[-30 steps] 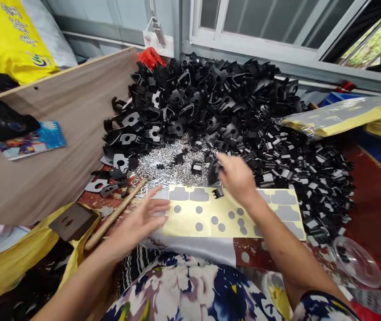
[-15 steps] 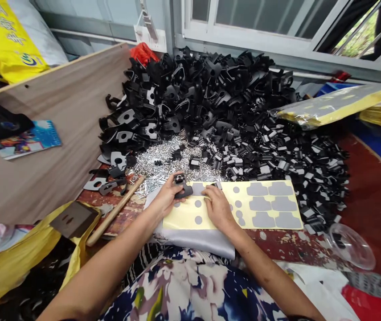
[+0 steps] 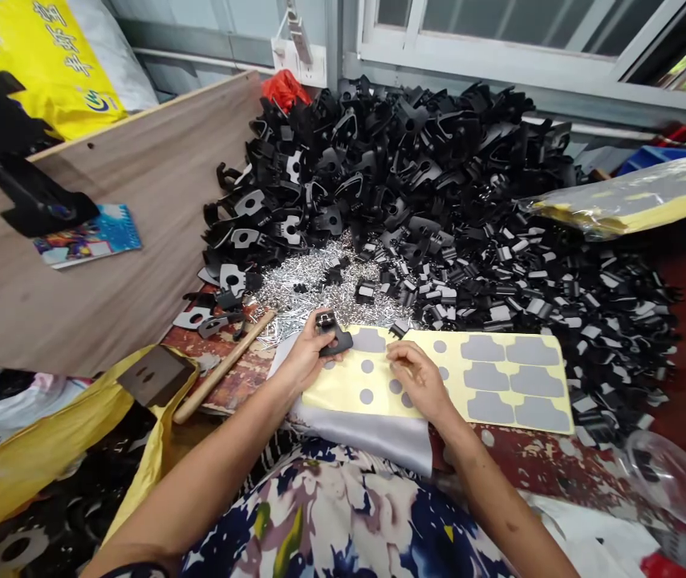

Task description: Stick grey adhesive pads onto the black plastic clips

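My left hand (image 3: 305,356) is closed around a black plastic clip part (image 3: 338,343), which has a round notch and a small hinge piece at its top. It holds the part over the left end of a yellow backing sheet (image 3: 334,399) with grey stickers (image 3: 482,348), some clip-shaped and some round. My right hand (image 3: 420,379) hovers over the sheet's middle, fingers curled and thumb near the index fingertip; whatever is between them is too small to make out. Just beyond those fingertips a small black hinge piece (image 3: 399,330) lies at the sheet's far edge.
A heap of black clips (image 3: 403,152) fills the back, with small hinge pieces (image 3: 535,281) to the right and metal pins (image 3: 300,277) in front. A wooden stick (image 3: 225,369), yellow sack (image 3: 159,449), clear plastic cup (image 3: 673,482) and wooden board (image 3: 156,177) surround the work area.
The camera view has shifted, so the scene sits further right at the sides. My right hand has drawn back slightly from the small hinge piece, which now shows more fully. The left still holds its clip.
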A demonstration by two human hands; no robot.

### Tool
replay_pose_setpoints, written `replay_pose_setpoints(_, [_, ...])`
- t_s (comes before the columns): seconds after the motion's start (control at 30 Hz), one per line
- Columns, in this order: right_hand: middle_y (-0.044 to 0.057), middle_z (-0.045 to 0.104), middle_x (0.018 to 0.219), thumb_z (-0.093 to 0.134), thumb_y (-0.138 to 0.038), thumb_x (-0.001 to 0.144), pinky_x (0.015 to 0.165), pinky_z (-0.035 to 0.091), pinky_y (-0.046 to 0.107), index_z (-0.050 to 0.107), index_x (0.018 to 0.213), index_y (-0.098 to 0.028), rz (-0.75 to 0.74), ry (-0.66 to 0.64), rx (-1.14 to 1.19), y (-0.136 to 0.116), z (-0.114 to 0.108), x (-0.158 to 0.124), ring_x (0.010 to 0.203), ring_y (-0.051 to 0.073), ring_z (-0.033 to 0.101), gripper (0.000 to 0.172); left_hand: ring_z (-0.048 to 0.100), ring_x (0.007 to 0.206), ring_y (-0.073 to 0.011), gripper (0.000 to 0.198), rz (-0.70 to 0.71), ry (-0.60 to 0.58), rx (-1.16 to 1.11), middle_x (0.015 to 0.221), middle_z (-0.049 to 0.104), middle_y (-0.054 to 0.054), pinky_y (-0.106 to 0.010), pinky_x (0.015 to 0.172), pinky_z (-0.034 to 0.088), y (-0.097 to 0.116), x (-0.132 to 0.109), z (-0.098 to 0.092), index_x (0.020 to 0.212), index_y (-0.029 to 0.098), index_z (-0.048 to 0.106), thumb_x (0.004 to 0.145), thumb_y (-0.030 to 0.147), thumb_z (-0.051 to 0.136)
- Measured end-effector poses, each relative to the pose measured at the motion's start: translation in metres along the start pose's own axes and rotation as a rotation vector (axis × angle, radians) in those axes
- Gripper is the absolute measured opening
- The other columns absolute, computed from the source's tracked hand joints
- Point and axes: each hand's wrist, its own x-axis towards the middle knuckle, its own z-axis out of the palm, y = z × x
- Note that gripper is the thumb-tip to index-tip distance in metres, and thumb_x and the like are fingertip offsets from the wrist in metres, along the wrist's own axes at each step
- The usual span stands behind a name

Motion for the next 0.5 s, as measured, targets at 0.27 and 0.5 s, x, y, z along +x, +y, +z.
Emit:
replay_pose_setpoints(0.27, [0.01,0.071,0.133,0.062,-0.038,0.093,0.113,0.049,0.047,0.074,0.112,-0.023,0.136,0.006,0.015,0.001,0.004,0.007,0.128,0.026,0.065,0.027,0.048,0.036,-0.0077,0.071,-0.143,-0.719,0.681,0.075,0.072,0.002,-0.018,0.034,0.031,0.007,-0.021,0.021,0.136,0.032,0.074,0.07,0.007,0.072])
replay_pose_setpoints(0.5, [0.009,0.079,0.116,0.072,-0.042,0.089,0.089,0.061,0.041,0.077,0.114,-0.022,0.434,-0.133,0.348,-0.029,-0.007,0.033,0.086,0.019,0.07,0.033,0.05,0.036,-0.0117,0.065,-0.043,-0.751,0.698,0.059,0.065,0.005,-0.019,0.034,0.032,-0.007,0.001,0.033,0.124,0.028,0.079,0.063,0.006,0.081])
